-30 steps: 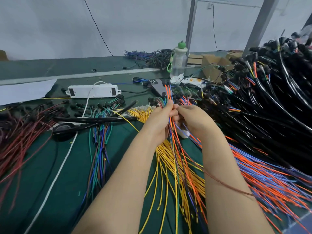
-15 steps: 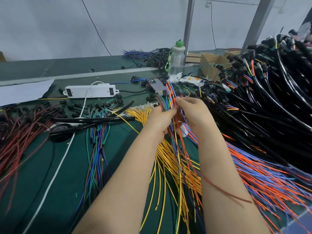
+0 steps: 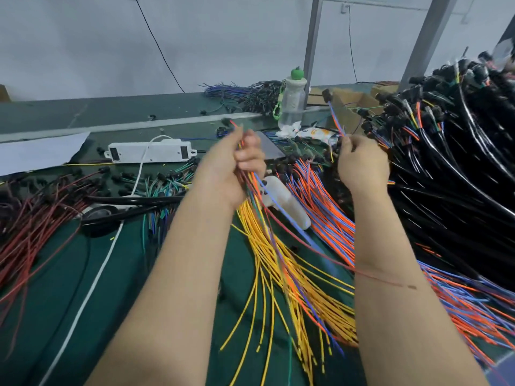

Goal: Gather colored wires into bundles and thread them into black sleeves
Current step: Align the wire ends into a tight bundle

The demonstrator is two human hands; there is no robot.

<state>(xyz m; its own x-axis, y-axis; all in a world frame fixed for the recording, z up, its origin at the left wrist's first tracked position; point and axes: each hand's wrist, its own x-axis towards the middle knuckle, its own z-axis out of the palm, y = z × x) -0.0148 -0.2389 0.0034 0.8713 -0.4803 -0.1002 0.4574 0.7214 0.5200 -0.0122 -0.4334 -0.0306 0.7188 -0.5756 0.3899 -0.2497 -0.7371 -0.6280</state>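
Note:
My left hand [image 3: 237,162] grips a small bundle of colored wires [image 3: 267,218] (red, blue, green, orange) that trails down toward me over the yellow wire pile [image 3: 278,274]. My right hand [image 3: 362,162] pinches an orange and blue wire pair [image 3: 334,118] that rises to a black connector [image 3: 326,94]. The two hands are apart, raised above the green table [image 3: 69,274]. Orange and blue wires [image 3: 328,218] lie between and right of my arms. A large heap of black-sleeved cables [image 3: 459,162] fills the right side.
Dark red wires [image 3: 33,218] lie at the left, green and blue ones [image 3: 158,190] beside a white power strip [image 3: 150,153]. A clear bottle with a green cap [image 3: 292,104], cardboard boxes [image 3: 351,104] and a white plastic bottle [image 3: 284,199] stand further back.
My hands were together on one bundle; now they have parted. The left moved left keeping the bundle, the right moved right with an orange and blue pair pulled out.

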